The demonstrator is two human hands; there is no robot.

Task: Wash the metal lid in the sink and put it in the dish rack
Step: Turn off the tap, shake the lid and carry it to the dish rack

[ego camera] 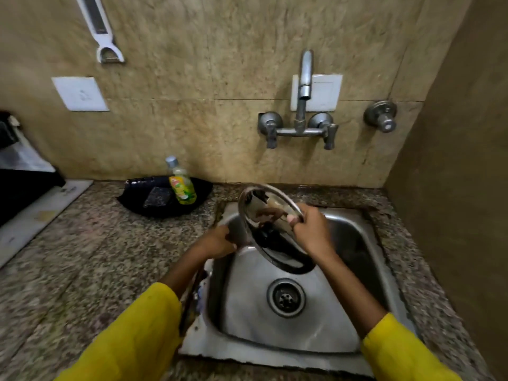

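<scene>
A round shiny metal lid (270,232) stands tilted on edge over the far half of the steel sink (324,320). Its dark knob faces me, and the surface mirrors my fingers. My right hand (312,229) grips the lid's right rim, thumb on the near face. My left hand (218,240) holds the lid's lower left rim at the sink's left edge. Both arms wear yellow sleeves. No water runs from the tap (305,78).
A black tray (137,200) on the granite counter holds a green dish-soap bottle (182,184) and a dark scrub pad (156,198). Tap handles (298,130) jut from the wall above the sink. A stove edge (24,193) sits far left. A wall rises at right.
</scene>
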